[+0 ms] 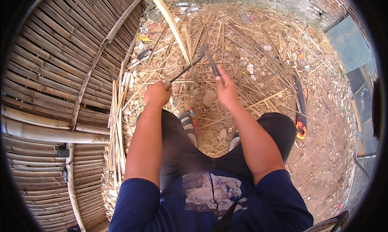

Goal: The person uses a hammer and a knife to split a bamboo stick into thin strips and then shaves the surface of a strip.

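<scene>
Hands (157, 93) gripping dark tools (211, 63), pale bamboo strip (173, 26) just beyond them

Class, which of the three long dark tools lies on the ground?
The orange-handled saw, right of the right knee; the left hand holds a thin tool, the right hand a thicker one.

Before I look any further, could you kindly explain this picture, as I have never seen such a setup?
Of course. There is no machine here: a person works with two bare hands, seen from above by a wide, rim-bending camera worn on the head. The left hand grips a long dark blade; the right hand holds what looks like a hammer. Dry scraps litter the ground. A pale strip rises beyond the tools, a saw lies rightward, and a slatted wall stands left.
</scene>
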Demonstrator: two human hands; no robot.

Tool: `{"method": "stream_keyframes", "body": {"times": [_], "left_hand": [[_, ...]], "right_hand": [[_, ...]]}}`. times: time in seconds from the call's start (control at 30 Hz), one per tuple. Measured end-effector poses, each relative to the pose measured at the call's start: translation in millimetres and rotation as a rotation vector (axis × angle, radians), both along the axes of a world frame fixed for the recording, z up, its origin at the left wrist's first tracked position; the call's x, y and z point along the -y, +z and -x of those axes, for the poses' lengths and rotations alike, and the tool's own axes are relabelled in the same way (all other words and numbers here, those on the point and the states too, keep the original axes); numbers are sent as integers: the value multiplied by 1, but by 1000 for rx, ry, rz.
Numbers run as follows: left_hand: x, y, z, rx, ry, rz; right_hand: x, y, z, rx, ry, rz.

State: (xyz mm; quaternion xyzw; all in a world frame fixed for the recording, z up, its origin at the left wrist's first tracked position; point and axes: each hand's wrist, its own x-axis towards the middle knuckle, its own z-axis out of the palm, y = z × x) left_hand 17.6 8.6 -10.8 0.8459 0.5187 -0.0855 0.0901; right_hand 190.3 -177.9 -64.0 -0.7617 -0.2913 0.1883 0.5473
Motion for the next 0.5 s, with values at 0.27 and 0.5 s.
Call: {"method": "stream_keyframes", "body": {"times": [0.27,0.5], "left_hand": [[-5,-6,2,65,-19,-12],[-2,-5,5,74,-30,-8]], "right_hand": [[13,-90,-62,-196,-249,285],[21,-102,-61,-747,-386,318]]}}
